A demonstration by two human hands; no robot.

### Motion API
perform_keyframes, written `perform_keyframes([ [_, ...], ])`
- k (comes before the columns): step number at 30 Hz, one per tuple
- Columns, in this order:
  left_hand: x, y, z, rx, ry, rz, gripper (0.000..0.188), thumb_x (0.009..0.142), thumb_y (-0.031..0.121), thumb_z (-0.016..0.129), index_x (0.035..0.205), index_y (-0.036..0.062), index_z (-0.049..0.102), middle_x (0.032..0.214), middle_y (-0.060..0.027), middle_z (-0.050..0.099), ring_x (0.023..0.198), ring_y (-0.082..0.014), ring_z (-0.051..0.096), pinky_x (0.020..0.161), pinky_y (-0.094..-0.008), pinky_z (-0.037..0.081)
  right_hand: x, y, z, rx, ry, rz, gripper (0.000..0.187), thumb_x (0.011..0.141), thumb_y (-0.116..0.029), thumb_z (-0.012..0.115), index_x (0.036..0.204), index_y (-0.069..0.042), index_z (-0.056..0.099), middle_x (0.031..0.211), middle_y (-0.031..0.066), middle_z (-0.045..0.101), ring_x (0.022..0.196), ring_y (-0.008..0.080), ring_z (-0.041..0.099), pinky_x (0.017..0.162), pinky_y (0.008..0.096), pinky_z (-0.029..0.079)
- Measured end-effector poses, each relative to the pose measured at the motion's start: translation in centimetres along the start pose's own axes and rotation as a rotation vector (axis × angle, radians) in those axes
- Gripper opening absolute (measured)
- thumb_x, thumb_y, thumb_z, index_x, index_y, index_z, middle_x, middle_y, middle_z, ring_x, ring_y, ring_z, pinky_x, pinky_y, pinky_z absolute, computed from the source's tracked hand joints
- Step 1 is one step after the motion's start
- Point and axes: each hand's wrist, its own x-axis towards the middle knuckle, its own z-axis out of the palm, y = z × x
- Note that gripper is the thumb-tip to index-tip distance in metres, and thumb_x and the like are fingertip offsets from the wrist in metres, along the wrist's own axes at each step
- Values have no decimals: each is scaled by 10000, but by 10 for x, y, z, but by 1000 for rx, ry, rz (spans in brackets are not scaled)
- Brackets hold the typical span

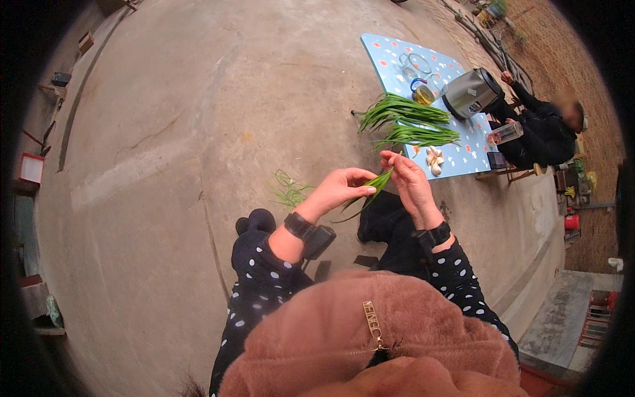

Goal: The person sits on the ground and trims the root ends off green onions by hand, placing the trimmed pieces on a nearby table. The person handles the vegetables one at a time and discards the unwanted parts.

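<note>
My left hand [345,188] is closed round a small bunch of long flat green chives [379,183], above the ground in front of my knees. At the bunch's upper end, my right hand [411,180] pinches the tips between thumb and fingers. Two larger bundles of chives, a far one [407,110] and a near one [423,135], lie at the edge of a light blue patterned table [471,159]. White garlic bulbs [434,162] rest beside them. Thin green scraps [289,190] are scattered on the floor left of my left hand.
The table also bears a large silver-grey appliance [471,94], a glass vessel with yellowish contents [423,95] and a clear tumbler [507,133]. Beyond it sits a person in dark clothes [546,129]. Concrete floor [165,198] stretches out to the left.
</note>
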Motion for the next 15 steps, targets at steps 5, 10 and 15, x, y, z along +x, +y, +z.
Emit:
perform_keyframes([
  [5,0,-3,-5,51,1,-78,226,881,179,678,1027,7,670,906,2,665,818,-58,585,723,-209,469,-5,-1,1,-95,-16,24,213,924,-270,612,868,-68,652,1206,35,593,975,83,486,895,241,340],
  [10,-1,-3,-4,97,-26,-31,199,890,177,666,997,10,677,851,16,652,758,-48,549,662,-207,443,-9,-5,-2,-121,-68,64,203,923,-261,610,860,-72,646,1213,35,590,1001,88,485,906,239,337],
  [15,-1,-6,-4,23,-14,-140,209,858,170,700,994,13,678,859,8,651,780,-57,554,687,-222,456,-9,-7,-3,-205,-104,51,154,905,-191,596,913,-53,664,1180,33,606,993,89,510,921,261,359],
])
